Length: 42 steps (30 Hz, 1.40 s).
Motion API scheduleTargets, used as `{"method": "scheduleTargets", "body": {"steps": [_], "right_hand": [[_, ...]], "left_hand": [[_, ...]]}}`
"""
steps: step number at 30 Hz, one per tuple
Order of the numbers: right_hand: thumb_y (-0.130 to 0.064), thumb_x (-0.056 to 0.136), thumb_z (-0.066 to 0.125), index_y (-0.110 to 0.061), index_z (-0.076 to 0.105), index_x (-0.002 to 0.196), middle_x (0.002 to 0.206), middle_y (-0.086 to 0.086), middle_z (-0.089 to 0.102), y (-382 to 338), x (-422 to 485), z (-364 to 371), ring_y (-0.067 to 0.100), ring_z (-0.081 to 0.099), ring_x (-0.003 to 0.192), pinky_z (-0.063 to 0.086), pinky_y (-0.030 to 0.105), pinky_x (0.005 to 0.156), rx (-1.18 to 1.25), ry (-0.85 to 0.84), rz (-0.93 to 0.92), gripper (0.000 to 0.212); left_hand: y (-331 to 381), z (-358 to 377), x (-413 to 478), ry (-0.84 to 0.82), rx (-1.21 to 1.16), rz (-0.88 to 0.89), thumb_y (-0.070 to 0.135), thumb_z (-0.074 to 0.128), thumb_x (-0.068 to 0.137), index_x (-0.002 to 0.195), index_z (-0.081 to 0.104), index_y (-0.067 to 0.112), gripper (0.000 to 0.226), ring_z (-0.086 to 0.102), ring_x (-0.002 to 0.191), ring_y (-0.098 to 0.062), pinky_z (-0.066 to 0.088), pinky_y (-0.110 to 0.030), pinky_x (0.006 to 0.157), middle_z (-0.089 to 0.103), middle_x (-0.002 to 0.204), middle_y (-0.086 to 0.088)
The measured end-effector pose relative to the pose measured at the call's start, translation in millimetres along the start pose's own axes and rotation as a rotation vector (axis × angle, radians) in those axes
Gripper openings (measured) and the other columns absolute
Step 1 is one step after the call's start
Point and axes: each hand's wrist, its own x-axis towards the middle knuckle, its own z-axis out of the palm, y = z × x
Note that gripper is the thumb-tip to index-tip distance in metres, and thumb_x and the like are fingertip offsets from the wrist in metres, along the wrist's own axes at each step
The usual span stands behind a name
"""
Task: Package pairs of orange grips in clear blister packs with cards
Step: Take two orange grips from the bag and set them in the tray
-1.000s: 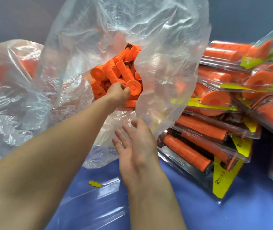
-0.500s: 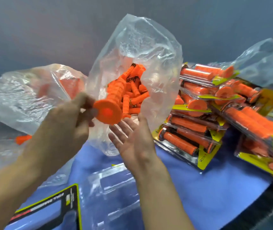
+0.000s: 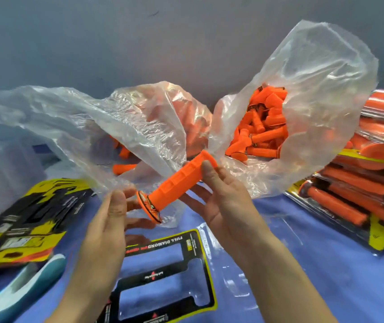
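Note:
One orange grip (image 3: 181, 183) lies slanted between my hands above the blue table, its flanged end low on the left. My right hand (image 3: 223, 206) holds its shaft, thumb on top and fingers underneath. My left hand (image 3: 114, 213) is beside the flange, fingers extended and touching that end, thumb apart from it. Below the hands lie a black and yellow card (image 3: 163, 264) and a clear blister tray (image 3: 240, 264). Behind, an open clear bag (image 3: 314, 101) holds several loose orange grips (image 3: 263, 127).
A second clear bag (image 3: 93, 117) with a few grips slumps at the left. A stack of yellow and black cards (image 3: 23, 217) lies at the left edge, a teal object (image 3: 23, 283) below it. Finished packs (image 3: 361, 194) are piled at the right.
My left hand pulled a grip out of the bag and brought it down toward me. My right hand has taken hold of its shaft. The view tilted down to the card and tray.

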Motion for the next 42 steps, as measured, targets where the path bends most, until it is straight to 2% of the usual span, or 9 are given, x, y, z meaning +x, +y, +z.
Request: {"method": "scheduleTargets", "body": {"steps": [3,6,10,17,22,27,31,36,42], "right_hand": [[-0.023,0.087,0.059,-0.015,0.062,0.111,0.099,0.002,0.07,8,2,11,0.017,0.07,0.092,0.059,0.037,0.081,-0.003,-0.024,-0.008,0.026],[-0.022,0.087,0.06,-0.015,0.061,0.117,0.111,0.007,0.07,15,0,20,0.02,0.069,0.102,0.057,0.038,0.089,-0.009,-0.054,0.002,0.031],[-0.032,0.085,0.06,-0.013,0.062,0.123,0.12,0.008,0.07,27,-7,31,0.02,0.067,0.111,0.054,0.037,0.096,-0.044,-0.053,0.042,0.043],[-0.055,0.079,0.068,-0.038,0.071,0.108,0.113,-0.007,0.073,45,-27,52,0.012,0.065,0.113,0.05,0.022,0.098,-0.459,-0.228,0.017,0.034],[-0.039,0.082,0.067,-0.04,0.069,0.106,0.107,-0.014,0.073,46,-36,57,-0.003,0.065,0.101,0.049,0.007,0.076,-0.57,-0.328,-0.041,0.025],[-0.007,0.084,0.069,-0.026,0.058,0.129,0.122,-0.007,0.069,48,-34,53,0.004,0.061,0.117,0.055,0.023,0.086,-0.588,-0.39,0.022,0.05],[-0.015,0.091,0.065,-0.031,0.059,0.13,0.126,-0.011,0.066,47,-28,47,0.002,0.059,0.119,0.051,0.029,0.098,-0.677,-0.243,-0.061,0.043],[-0.028,0.092,0.06,-0.026,0.067,0.119,0.114,-0.005,0.072,59,-26,46,0.009,0.068,0.102,0.058,0.027,0.078,-0.63,-0.114,0.024,0.028],[-0.023,0.094,0.059,-0.018,0.073,0.093,0.089,0.005,0.074,61,-25,45,0.011,0.066,0.082,0.053,0.022,0.074,-0.628,-0.11,-0.052,0.014]], "left_hand": [[2,-7,-4,-0.078,0.005,-0.027,0.075,0.053,0.08,0.112,0.062,0.044,0.045,0.073,0.09,-0.02,0.059,-0.039,0.065,0.075,0.097,0.004],[-1,-20,-6,-0.096,0.048,-0.012,0.047,0.063,0.077,0.121,0.052,0.04,0.046,0.073,0.089,-0.014,0.058,-0.026,0.06,0.071,0.102,0.012],[-6,-36,-16,-0.068,0.081,0.025,0.039,0.072,0.086,0.123,0.054,0.042,0.041,0.072,0.095,-0.013,0.06,-0.027,0.07,0.069,0.11,0.015],[-11,-39,-13,0.009,0.039,0.022,0.002,0.053,0.097,0.123,0.058,0.029,0.038,0.072,0.088,-0.012,0.057,-0.023,0.065,0.074,0.103,0.008],[-10,-42,-8,0.02,-0.153,-0.178,0.024,0.049,0.101,0.117,0.067,0.012,0.026,0.072,0.095,-0.025,0.057,-0.027,0.069,0.075,0.102,-0.011],[-13,-47,-6,0.056,-0.141,-0.155,0.021,0.05,0.103,0.106,0.071,0.007,0.026,0.071,0.086,-0.024,0.059,-0.034,0.076,0.075,0.097,-0.014],[-15,-50,-5,0.113,-0.025,-0.076,0.025,0.054,0.102,0.102,0.072,0.016,0.02,0.072,0.084,-0.026,0.057,-0.047,0.083,0.076,0.091,-0.004],[-4,-40,-16,0.105,0.089,0.086,0.036,0.05,0.099,0.096,0.071,0.032,0.021,0.071,0.079,-0.003,0.051,-0.013,0.066,0.075,0.087,0.011],[4,-28,-25,0.094,0.183,0.179,0.035,0.049,0.098,0.101,0.067,0.028,0.019,0.067,0.081,0.0,0.047,-0.01,0.066,0.073,0.09,0.014]]}}
